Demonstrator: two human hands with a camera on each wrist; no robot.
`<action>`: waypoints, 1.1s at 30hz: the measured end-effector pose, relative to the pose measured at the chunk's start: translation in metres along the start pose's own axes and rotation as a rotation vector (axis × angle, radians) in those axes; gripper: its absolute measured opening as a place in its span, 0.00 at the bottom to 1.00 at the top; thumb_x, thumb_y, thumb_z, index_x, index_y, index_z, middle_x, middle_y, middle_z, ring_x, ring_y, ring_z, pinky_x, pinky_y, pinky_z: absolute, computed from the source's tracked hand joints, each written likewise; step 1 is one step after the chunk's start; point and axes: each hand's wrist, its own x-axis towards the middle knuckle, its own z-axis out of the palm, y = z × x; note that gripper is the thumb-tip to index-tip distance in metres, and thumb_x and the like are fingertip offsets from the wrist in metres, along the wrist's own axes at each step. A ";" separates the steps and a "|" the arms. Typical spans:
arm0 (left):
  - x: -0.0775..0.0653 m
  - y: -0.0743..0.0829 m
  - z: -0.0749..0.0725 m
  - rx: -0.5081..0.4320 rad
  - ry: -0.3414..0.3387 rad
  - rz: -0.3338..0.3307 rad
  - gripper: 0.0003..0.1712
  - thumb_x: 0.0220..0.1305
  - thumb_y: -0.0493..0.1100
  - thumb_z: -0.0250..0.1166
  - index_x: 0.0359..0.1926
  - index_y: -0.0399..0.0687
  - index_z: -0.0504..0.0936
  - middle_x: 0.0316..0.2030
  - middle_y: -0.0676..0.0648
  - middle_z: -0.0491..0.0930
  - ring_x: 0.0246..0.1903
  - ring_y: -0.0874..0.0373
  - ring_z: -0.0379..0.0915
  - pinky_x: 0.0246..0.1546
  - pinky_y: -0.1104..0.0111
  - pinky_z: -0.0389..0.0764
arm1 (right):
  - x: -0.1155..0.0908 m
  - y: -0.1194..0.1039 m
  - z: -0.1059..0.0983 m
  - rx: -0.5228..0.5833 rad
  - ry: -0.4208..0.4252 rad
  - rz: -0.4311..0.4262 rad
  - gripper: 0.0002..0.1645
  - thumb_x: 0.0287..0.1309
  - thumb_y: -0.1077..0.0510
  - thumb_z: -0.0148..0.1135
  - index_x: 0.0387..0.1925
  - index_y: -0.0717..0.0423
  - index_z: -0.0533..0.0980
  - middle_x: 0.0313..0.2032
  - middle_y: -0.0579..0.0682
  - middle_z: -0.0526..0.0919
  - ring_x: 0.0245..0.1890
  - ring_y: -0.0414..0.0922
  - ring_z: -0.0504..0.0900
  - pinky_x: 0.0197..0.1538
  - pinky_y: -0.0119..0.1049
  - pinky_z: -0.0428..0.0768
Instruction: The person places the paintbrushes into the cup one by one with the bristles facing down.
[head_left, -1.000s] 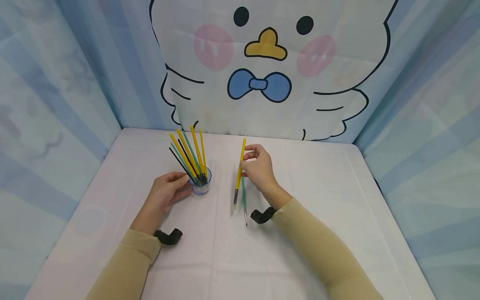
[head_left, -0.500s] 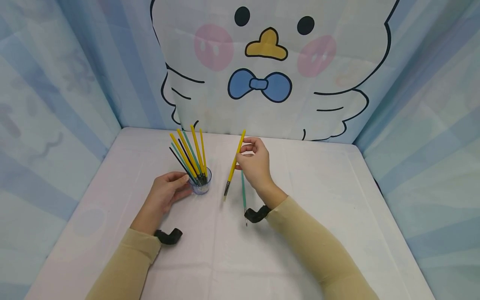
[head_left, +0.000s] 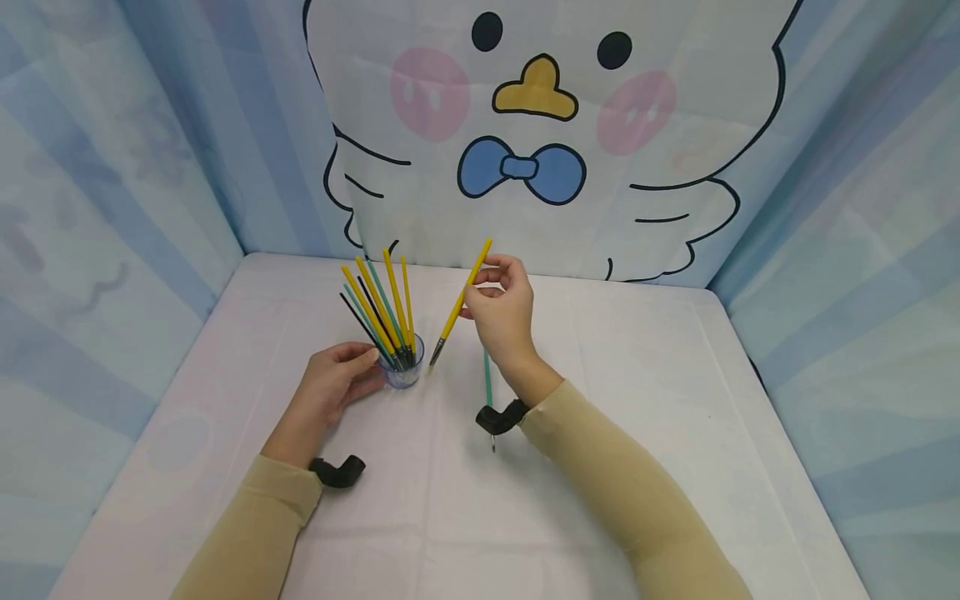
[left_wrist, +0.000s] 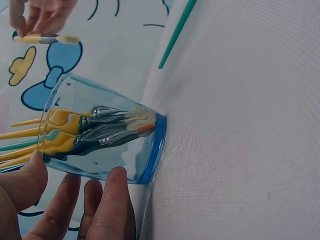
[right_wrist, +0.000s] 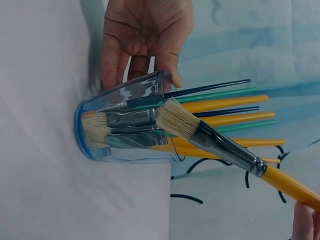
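My right hand (head_left: 504, 315) pinches a yellow-handled paintbrush (head_left: 454, 312) by its handle, bristles angled down and left. In the right wrist view, the pale flat bristles (right_wrist: 177, 120) appear in front of the cup's rim. The small clear bluish cup (head_left: 405, 377) stands upright, with several yellow, green and black paintbrushes (head_left: 387, 308) in it, bristle ends down. My left hand (head_left: 337, 385) holds the cup's side between thumb and fingers. A green paintbrush (head_left: 487, 379) lies on the table below my right hand, partly hidden by the hand and the wrist mount.
A pale cloth covers the table (head_left: 405, 517). Behind it hangs a curtain with a cartoon bird (head_left: 517, 167), and blue striped curtains (head_left: 90, 250) flank both sides. A black wrist mount (head_left: 501, 417) juts out from the right sleeve.
My right hand has moved up and left with the yellow paintbrush, tilting it more and bringing its bristles close to the cup. The left hand and cup have stayed in place.
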 end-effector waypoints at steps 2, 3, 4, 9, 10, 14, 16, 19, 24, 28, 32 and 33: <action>0.000 0.000 0.000 0.002 0.000 0.000 0.26 0.78 0.43 0.67 0.69 0.35 0.76 0.53 0.46 0.80 0.48 0.60 0.81 0.53 0.67 0.92 | 0.002 -0.001 0.002 0.011 0.001 -0.011 0.26 0.63 0.73 0.62 0.60 0.54 0.73 0.42 0.49 0.79 0.35 0.44 0.85 0.46 0.60 0.94; 0.000 0.000 0.000 0.004 -0.001 0.001 0.26 0.78 0.43 0.67 0.69 0.34 0.76 0.54 0.46 0.80 0.48 0.60 0.81 0.53 0.67 0.92 | 0.003 -0.002 0.002 0.017 0.003 -0.016 0.26 0.63 0.73 0.62 0.60 0.54 0.73 0.42 0.49 0.79 0.35 0.44 0.85 0.47 0.62 0.93; 0.000 0.000 0.000 0.005 -0.001 0.001 0.26 0.78 0.43 0.67 0.69 0.34 0.76 0.54 0.46 0.80 0.48 0.60 0.81 0.53 0.67 0.92 | 0.004 -0.002 0.003 0.023 0.004 -0.023 0.26 0.63 0.73 0.61 0.60 0.54 0.73 0.42 0.50 0.79 0.35 0.45 0.85 0.47 0.64 0.93; 0.000 0.000 -0.001 -0.003 -0.011 0.004 0.26 0.78 0.43 0.66 0.69 0.33 0.75 0.51 0.47 0.80 0.47 0.61 0.81 0.52 0.68 0.93 | 0.006 -0.002 0.010 0.043 0.018 -0.052 0.26 0.65 0.72 0.62 0.61 0.53 0.72 0.43 0.49 0.79 0.37 0.45 0.85 0.49 0.67 0.92; 0.000 0.000 -0.001 -0.005 -0.012 0.004 0.26 0.79 0.42 0.66 0.69 0.33 0.75 0.51 0.48 0.80 0.47 0.61 0.81 0.52 0.69 0.93 | 0.006 -0.002 0.011 0.046 0.021 -0.058 0.26 0.65 0.72 0.62 0.61 0.53 0.72 0.43 0.49 0.78 0.37 0.45 0.85 0.49 0.67 0.92; 0.001 -0.001 -0.001 -0.007 -0.012 0.003 0.25 0.79 0.42 0.66 0.69 0.33 0.76 0.50 0.48 0.80 0.47 0.61 0.81 0.51 0.68 0.93 | 0.007 -0.002 0.017 0.041 0.020 -0.084 0.26 0.66 0.71 0.62 0.62 0.54 0.71 0.44 0.50 0.78 0.38 0.46 0.85 0.48 0.64 0.93; 0.001 -0.001 -0.001 -0.005 -0.010 0.003 0.25 0.79 0.42 0.66 0.69 0.33 0.76 0.50 0.48 0.80 0.47 0.61 0.81 0.51 0.68 0.93 | 0.006 0.000 0.019 0.033 0.011 -0.095 0.26 0.66 0.72 0.62 0.62 0.54 0.71 0.45 0.51 0.78 0.38 0.46 0.85 0.48 0.64 0.93; 0.001 -0.001 -0.001 -0.002 -0.009 0.003 0.25 0.79 0.42 0.66 0.68 0.33 0.76 0.50 0.48 0.80 0.47 0.61 0.80 0.51 0.68 0.93 | 0.006 0.005 0.023 0.014 -0.010 -0.104 0.26 0.65 0.73 0.62 0.62 0.56 0.71 0.45 0.52 0.78 0.38 0.45 0.84 0.47 0.63 0.93; 0.000 -0.001 -0.002 -0.008 -0.011 0.002 0.25 0.79 0.42 0.66 0.69 0.33 0.76 0.50 0.48 0.80 0.47 0.61 0.80 0.52 0.69 0.93 | 0.005 0.017 0.030 -0.029 -0.053 -0.111 0.26 0.64 0.74 0.61 0.61 0.57 0.72 0.45 0.54 0.78 0.37 0.44 0.83 0.44 0.57 0.95; 0.000 0.000 -0.002 -0.011 -0.013 0.001 0.25 0.79 0.42 0.66 0.69 0.33 0.76 0.51 0.48 0.80 0.47 0.61 0.81 0.52 0.69 0.93 | 0.003 0.025 0.033 -0.066 -0.086 -0.099 0.25 0.64 0.74 0.62 0.61 0.57 0.72 0.46 0.60 0.78 0.37 0.45 0.82 0.42 0.50 0.96; 0.000 -0.001 -0.002 -0.010 -0.018 0.001 0.26 0.78 0.42 0.66 0.69 0.33 0.75 0.51 0.48 0.80 0.47 0.61 0.81 0.52 0.68 0.93 | 0.001 0.031 0.036 -0.098 -0.106 -0.066 0.25 0.65 0.73 0.62 0.61 0.56 0.73 0.46 0.60 0.78 0.37 0.45 0.81 0.39 0.42 0.95; 0.000 -0.001 -0.002 -0.009 -0.019 0.002 0.26 0.79 0.42 0.66 0.69 0.33 0.75 0.51 0.48 0.80 0.47 0.61 0.81 0.52 0.68 0.93 | 0.001 0.032 0.036 -0.105 -0.111 -0.058 0.25 0.65 0.73 0.63 0.61 0.56 0.74 0.46 0.59 0.79 0.37 0.45 0.81 0.38 0.40 0.95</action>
